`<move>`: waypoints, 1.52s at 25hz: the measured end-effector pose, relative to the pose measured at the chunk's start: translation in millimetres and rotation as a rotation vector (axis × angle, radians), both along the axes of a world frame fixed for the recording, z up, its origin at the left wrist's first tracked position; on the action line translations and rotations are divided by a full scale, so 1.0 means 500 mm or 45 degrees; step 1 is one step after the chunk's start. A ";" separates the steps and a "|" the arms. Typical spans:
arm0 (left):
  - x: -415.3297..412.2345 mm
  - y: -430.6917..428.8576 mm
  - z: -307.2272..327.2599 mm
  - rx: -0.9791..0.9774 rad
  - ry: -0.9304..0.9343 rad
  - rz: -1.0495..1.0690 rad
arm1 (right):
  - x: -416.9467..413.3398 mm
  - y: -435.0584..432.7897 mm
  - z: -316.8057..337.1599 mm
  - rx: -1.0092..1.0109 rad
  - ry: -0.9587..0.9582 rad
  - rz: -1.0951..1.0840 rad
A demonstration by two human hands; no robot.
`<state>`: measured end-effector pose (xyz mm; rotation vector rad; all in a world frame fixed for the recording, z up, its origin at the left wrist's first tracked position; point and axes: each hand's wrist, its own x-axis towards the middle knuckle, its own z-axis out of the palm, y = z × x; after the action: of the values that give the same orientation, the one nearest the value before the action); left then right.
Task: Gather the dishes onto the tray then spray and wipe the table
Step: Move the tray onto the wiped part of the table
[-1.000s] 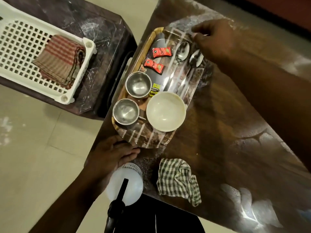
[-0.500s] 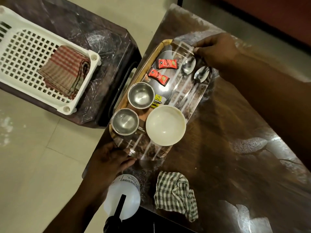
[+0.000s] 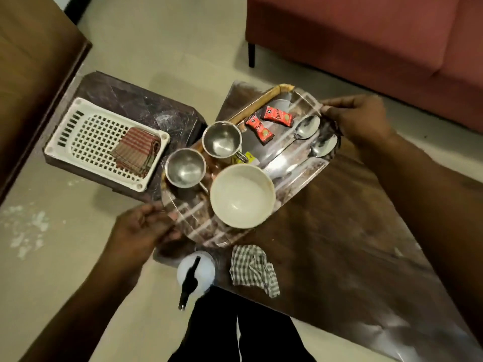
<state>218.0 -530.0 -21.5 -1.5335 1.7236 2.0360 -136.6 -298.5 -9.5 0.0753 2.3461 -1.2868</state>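
Tray [image 3: 311, 176] gripped at opposite ends by both hands.

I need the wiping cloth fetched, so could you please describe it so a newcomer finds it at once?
Start at the brown table and go to its near edge. The cloth lies crumpled there beside the white spray bottle; it is green-and-white checked, not red-striped.

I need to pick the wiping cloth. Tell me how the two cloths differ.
The checked cloth is green-and-white and lies crumpled on the brown table next to the spray bottle. The striped cloth is red-brown and lies neatly folded in the white basket on the side stand. Both are small woven cloths, and neither hand touches them.
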 end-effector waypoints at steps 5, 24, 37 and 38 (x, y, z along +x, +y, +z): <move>-0.011 -0.005 0.189 -0.109 0.141 -0.095 | 0.151 0.164 0.188 -0.117 -0.055 -0.233; -0.135 0.427 0.458 -0.132 0.481 -0.401 | 0.426 0.803 0.446 -0.570 -0.001 -0.676; -0.241 0.655 0.357 -0.167 0.352 -0.485 | 0.434 1.034 0.352 -0.518 -0.061 -0.913; -0.251 0.655 0.345 -0.170 0.337 -0.493 | 0.429 1.034 0.339 -0.500 -0.068 -0.919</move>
<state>92.5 -202.7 150.9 -0.8868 2.0892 2.0196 78.1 218.4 160.2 0.8771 2.0309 -2.0156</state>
